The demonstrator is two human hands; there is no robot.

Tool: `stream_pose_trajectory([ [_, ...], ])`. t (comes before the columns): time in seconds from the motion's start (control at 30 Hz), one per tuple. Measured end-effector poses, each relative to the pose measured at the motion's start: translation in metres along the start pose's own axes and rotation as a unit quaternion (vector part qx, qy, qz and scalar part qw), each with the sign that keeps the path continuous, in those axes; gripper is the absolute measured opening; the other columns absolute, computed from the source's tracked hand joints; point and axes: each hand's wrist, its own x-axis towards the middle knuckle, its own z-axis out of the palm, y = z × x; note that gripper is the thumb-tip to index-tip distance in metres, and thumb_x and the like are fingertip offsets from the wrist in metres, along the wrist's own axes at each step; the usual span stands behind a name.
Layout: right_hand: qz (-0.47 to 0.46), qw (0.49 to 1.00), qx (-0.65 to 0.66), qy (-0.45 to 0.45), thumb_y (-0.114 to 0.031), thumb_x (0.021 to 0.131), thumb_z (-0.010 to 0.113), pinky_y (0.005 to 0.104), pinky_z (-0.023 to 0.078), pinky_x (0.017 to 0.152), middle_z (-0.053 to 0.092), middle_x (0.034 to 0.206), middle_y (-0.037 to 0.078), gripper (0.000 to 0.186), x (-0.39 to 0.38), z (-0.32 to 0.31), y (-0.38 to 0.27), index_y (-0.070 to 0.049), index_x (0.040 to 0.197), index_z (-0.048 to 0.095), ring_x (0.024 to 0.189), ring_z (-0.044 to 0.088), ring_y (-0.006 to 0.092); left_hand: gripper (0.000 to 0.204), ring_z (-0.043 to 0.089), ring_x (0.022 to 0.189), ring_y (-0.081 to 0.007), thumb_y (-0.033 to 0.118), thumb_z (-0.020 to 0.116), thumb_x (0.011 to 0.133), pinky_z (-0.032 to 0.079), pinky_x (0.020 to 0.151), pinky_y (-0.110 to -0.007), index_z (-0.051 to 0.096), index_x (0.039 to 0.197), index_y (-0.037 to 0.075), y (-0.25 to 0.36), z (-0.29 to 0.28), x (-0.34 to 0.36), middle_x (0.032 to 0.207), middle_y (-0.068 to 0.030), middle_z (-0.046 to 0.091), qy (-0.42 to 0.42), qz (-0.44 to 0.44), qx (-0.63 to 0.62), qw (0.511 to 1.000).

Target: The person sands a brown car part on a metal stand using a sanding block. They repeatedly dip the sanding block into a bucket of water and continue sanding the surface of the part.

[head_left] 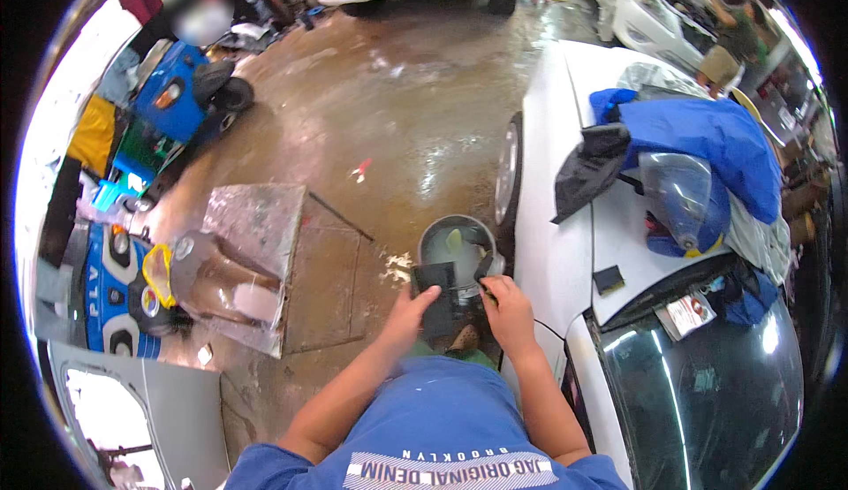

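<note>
Looking down past a blue shirt, I see my left hand closed on a dark sheet, thumb across its face, over the near edge of a bucket of cloudy water on the wet floor. My right hand has its fingers bunched near a small dark piece by the bucket's right rim; I cannot tell whether it grips it. A white car stands just to the right.

Bright scene, washed out white along the left edge; glare streaks the dark windshield and wet floor; fisheye distortion curves the rim.
</note>
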Motion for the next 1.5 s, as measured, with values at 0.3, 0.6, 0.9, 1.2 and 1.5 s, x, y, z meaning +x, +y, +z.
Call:
stream_pose_trajectory([
  [0.3, -0.074, 0.99, 0.034, -0.112, -0.007, 0.086, 0.078, 0.0466, 0.052, 0.11, 0.058, 0.151, 0.019, 0.043, 0.002, 0.011, -0.031, -0.001, 0.128, 0.07, 0.134, 0.058, 0.0412, 0.041, 0.07, 0.106, -0.019, 0.02, 0.073, 0.102, 0.059, 0.092, -0.037, 0.058, 0.136, 0.001, 0.004, 0.005, -0.007, 0.122, -0.0103, 0.071, 0.048, 0.037, -0.052, 0.997],
  [0.6, -0.016, 0.986, 0.139, -0.091, -0.015, 0.092, 0.083, 0.0422, 0.051, 0.11, 0.058, 0.15, 0.021, 0.033, 0.001, 0.014, -0.03, 0.0, 0.118, 0.069, 0.134, 0.06, 0.0394, 0.031, 0.072, 0.099, -0.0184, 0.012, 0.073, 0.1, 0.062, 0.086, -0.037, 0.062, 0.128, 0.002, 0.008, 0.007, -0.008, 0.115, -0.01, 0.074, 0.055, 0.073, -0.096, 0.991],
  [0.9, 0.151, 0.97, 0.175, -0.081, -0.026, 0.081, 0.093, 0.0457, 0.047, 0.111, 0.05, 0.146, 0.021, 0.077, -0.009, 0.048, -0.018, 0.001, 0.142, 0.055, 0.134, 0.053, 0.0373, 0.046, 0.065, 0.117, -0.0193, 0.028, 0.07, 0.105, 0.052, 0.102, -0.038, 0.056, 0.142, 0.004, -0.008, -0.004, 0.006, 0.129, -0.0082, 0.069, 0.004, 0.038, -0.122, 0.992],
  [1.2, 0.245, 0.927, 0.263, -0.108, -0.022, 0.095, 0.073, 0.0422, 0.06, 0.087, 0.057, 0.134, 0.017, 0.057, -0.014, 0.058, 0.011, 0.002, 0.142, 0.053, 0.115, 0.065, 0.0306, 0.043, 0.068, 0.112, -0.0145, 0.042, 0.053, 0.113, 0.054, 0.096, -0.036, 0.06, 0.141, 0.011, -0.039, -0.016, 0.018, 0.126, -0.0023, 0.071, -0.11, -0.117, -0.112, 0.981],
  [1.5, 0.493, 0.73, 0.474, 0.007, -0.039, 0.105, 0.048, 0.0397, 0.063, 0.061, 0.072, 0.095, 0.013, 0.044, -0.044, 0.066, 0.054, -0.001, 0.12, 0.065, 0.071, 0.07, 0.0244, 0.047, 0.067, 0.114, -0.0242, 0.04, 0.053, 0.112, 0.055, 0.095, -0.046, 0.064, 0.137, 0.002, -0.034, -0.034, 0.039, 0.119, -0.0112, 0.074, -0.036, -0.146, 0.006, 0.989],
])
